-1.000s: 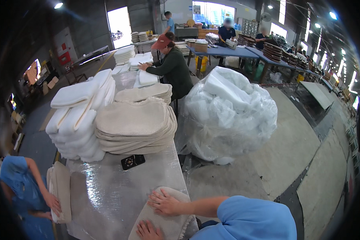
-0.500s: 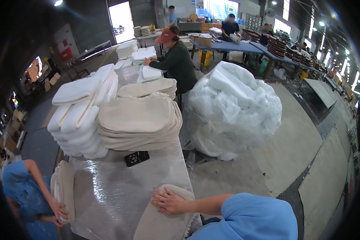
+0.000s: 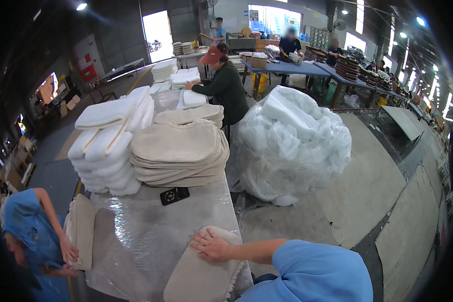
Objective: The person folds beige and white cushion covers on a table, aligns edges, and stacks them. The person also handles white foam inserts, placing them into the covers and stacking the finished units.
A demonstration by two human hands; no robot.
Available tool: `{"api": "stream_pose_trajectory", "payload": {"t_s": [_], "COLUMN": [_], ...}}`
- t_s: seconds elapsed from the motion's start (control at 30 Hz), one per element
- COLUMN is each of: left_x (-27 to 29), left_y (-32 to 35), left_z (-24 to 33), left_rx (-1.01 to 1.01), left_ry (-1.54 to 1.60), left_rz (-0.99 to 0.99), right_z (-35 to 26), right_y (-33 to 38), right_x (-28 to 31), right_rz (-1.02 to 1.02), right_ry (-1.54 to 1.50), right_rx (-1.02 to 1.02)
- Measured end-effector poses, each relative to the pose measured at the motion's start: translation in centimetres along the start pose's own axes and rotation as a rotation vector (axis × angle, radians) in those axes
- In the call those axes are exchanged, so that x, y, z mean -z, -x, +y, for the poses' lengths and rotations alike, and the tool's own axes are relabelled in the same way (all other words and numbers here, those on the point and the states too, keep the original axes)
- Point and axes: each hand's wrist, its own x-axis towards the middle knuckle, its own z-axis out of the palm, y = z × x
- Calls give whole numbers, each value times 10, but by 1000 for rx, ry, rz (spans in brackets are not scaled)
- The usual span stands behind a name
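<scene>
My right hand (image 3: 212,245) lies flat with fingers spread on a beige fabric pad (image 3: 199,282) with rounded ends and a frayed edge. The pad rests on the plastic-covered table (image 3: 136,246), along its near right part. My blue-sleeved right arm reaches in from the lower right. My left hand is out of view. Beyond the pad, a black phone-like object (image 3: 174,196) lies before a stack of similar beige pads (image 3: 178,151). Beside that stack stands a pile of thick white padding (image 3: 108,143). What lies beneath my palm is hidden.
At the table's left edge a co-worker in blue (image 3: 35,236) handles several upright beige pads (image 3: 83,231). A big clear bag of white stuffing (image 3: 292,146) stands right of the table. Farther off, a person in a red cap (image 3: 221,83) leans over white pads. Blue worktables (image 3: 297,68) stand behind.
The whole view has shifted slightly. My right hand stays flat on the beige pad. On the left, the co-worker's hands have moved a little along the upright pads.
</scene>
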Motion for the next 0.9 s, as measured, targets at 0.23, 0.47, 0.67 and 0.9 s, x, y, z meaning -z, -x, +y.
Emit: {"api": "stream_pose_trajectory", "payload": {"t_s": [0.23, 0.47, 0.67, 0.9], "left_x": [-19, -26, -29, -39], "left_y": [-14, -37, -40, -40], "left_z": [7, 14, 13, 34], "left_rx": [100, 200, 230, 146], "left_ry": [693, 760, 635, 562], "left_rz": [-360, -197, -93, -20], "right_z": [-17, -136, -164, -89], "right_y": [-37, -16, 48, 22], "right_x": [-6, -31, -44, 6], "right_rz": [-137, -62, -136, -263], "right_ry": [71, -76, -220, -423], "right_rx": [-263, 33, 180, 143]}}
